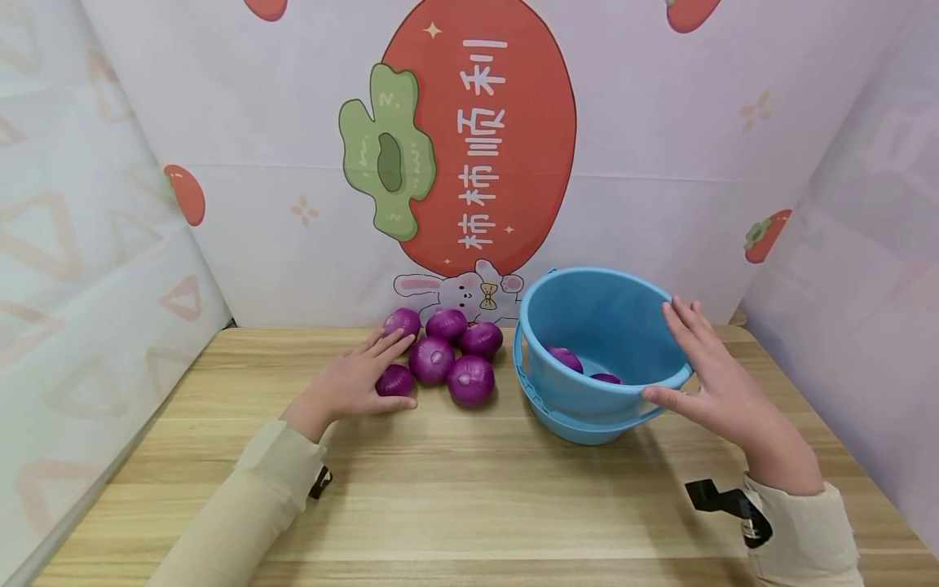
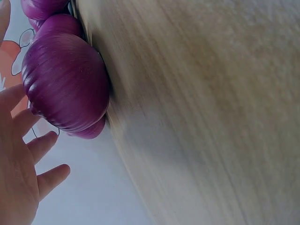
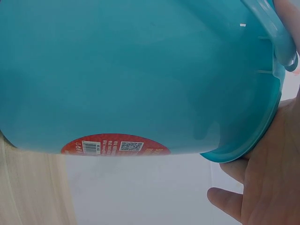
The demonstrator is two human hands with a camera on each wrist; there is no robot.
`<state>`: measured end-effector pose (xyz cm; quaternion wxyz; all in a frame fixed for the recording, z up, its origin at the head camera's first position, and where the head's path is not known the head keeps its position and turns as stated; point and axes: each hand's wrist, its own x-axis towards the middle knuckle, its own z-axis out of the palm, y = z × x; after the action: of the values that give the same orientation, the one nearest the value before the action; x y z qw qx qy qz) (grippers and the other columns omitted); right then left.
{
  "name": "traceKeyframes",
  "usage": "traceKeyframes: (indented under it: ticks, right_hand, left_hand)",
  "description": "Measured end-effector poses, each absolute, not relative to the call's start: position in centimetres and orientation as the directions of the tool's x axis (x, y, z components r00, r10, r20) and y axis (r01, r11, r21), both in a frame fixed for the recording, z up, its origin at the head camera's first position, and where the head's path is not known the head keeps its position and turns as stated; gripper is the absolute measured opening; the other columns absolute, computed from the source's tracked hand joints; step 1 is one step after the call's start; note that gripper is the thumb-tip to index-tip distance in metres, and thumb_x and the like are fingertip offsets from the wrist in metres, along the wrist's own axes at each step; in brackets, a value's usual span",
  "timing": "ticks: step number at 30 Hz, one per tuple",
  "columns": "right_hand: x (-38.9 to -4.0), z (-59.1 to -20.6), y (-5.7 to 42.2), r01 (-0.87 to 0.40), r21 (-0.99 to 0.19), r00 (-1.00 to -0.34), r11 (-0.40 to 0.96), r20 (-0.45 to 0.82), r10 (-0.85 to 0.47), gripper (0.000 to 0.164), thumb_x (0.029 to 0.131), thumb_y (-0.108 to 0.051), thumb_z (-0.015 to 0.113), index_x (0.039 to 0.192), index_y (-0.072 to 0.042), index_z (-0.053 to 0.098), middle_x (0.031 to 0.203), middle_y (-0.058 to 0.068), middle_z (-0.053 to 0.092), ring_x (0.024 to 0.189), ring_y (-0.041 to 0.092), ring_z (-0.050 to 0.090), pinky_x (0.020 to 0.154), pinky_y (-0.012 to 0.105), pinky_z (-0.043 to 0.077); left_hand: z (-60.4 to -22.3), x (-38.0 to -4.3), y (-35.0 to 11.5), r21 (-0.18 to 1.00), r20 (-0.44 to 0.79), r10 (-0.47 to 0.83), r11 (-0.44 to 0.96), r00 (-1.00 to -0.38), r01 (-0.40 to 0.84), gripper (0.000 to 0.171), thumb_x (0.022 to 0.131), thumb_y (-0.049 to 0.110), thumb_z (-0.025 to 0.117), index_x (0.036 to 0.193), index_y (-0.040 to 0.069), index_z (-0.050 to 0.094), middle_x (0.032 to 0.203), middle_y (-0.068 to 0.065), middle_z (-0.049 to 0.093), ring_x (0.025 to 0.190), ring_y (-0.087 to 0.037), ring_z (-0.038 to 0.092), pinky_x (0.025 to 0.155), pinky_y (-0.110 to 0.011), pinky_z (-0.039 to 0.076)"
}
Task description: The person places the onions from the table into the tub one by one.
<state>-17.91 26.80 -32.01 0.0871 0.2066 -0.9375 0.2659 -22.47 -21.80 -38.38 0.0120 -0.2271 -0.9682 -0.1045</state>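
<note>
Several purple onions (image 1: 431,360) sit in a cluster on the table, left of the bucket. My left hand (image 1: 350,383) reaches over the leftmost small onion (image 1: 394,381), its fingers spread and mostly straight; a fingertip overlaps the back-left onion (image 1: 402,320). In the left wrist view a large onion (image 2: 68,84) lies beside the outstretched fingers. A blue bucket (image 1: 587,412) stands to the right, with two onions (image 1: 565,358) visible inside. My right hand (image 1: 722,399) rests against its right rim, thumb at the front and fingers extended toward the back.
The bucket's handle (image 1: 534,399) hangs down along its left front. Behind the wooden table (image 1: 440,505) rises a printed cloth backdrop (image 1: 645,220), with further cloth walls at left and right. A red label (image 3: 117,144) shows on the bucket's side.
</note>
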Motion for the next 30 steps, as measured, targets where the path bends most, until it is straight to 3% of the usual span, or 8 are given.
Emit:
traceKeyframes:
  ticks: [15, 30]
  right_hand:
    - [-17.86, -32.03, 26.75, -0.429, -0.466, -0.902, 0.774, 0.274, -0.335, 0.106, 0.081, -0.038, 0.078, 0.161, -0.019, 0.011, 0.168, 0.012, 0.003, 0.155, 0.037, -0.008, 0.088, 0.087, 0.025]
    - [-17.99, -32.21, 26.75, -0.450, -0.464, -0.891, 0.763, 0.297, -0.344, 0.105, 0.081, -0.037, 0.078, 0.161, -0.021, 0.011, 0.168, 0.013, 0.005, 0.155, 0.037, -0.007, 0.089, 0.087, 0.025]
  left_hand:
    - [-38.67, -22.38, -21.76, 0.202, 0.015, 0.427, 0.884, -0.904, 0.421, 0.094, 0.080, 0.074, 0.062, 0.156, 0.027, 0.031, 0.161, -0.013, 0.032, 0.149, -0.041, 0.029, 0.099, -0.065, 0.047]
    - [-38.83, -22.07, -21.83, 0.192, 0.005, 0.443, 0.880, -0.897, 0.435, 0.093, 0.083, 0.066, 0.065, 0.155, 0.014, 0.035, 0.152, -0.025, 0.042, 0.139, -0.042, 0.044, 0.100, -0.060, 0.048]
